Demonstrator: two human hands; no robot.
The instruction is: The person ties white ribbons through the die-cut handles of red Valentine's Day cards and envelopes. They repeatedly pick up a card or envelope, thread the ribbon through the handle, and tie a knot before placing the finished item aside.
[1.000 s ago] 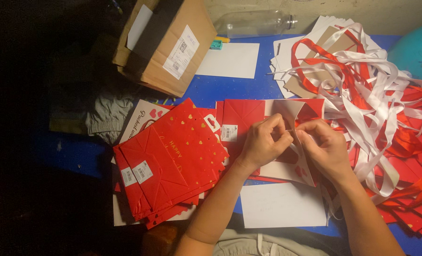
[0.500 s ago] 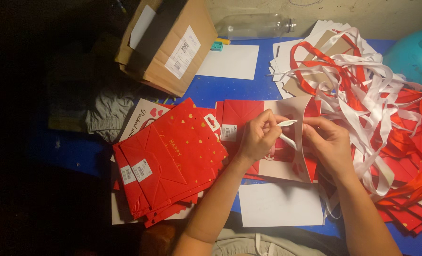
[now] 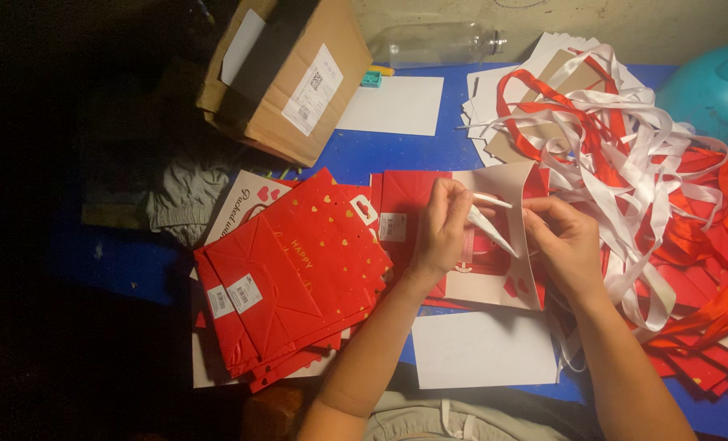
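Both hands, left point(image 3: 442, 233) and right point(image 3: 564, 241), pinch a white ribbon point(image 3: 488, 227), partly hiding the red bag point(image 3: 409, 208).

— What sort of place is this?

— A small craft or packing workshop, dimly lit, maybe set up in a home. The blue surface point(image 3: 397, 155) is crowded with piecework stock.

— What shows it?

— A fanned stack of flat red gift bags point(image 3: 290, 278) at lower left, each with a small label. A heap of red and white ribbons point(image 3: 625, 155) fills the upper right. Blank white cards point(image 3: 482, 349) lie at the bottom centre and top centre.

— Anything else?

— A labelled cardboard box point(image 3: 294, 73) at upper left and an empty clear plastic bottle point(image 3: 437, 42) along the top edge.
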